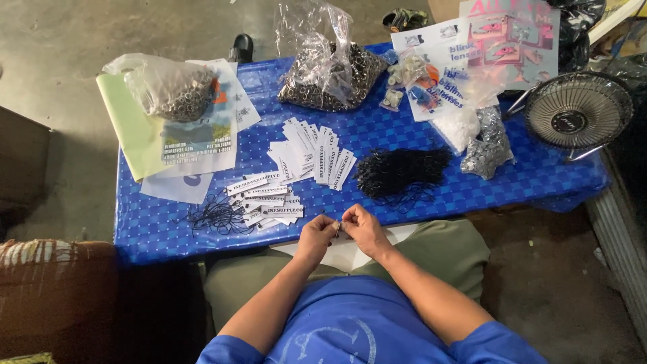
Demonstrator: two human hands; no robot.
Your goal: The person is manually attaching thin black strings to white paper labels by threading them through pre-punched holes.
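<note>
Left hand and right hand together at table edge, fingers pinching small white tag between them. Tag piles just left, black string bundle beyond.

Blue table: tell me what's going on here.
A seated person holds a small white tag between the left hand and right hand at the near edge of the blue table. Piles of white paper tags, a heap of black string loops, bags of metal eyelets and a small fan lie on it.
</note>
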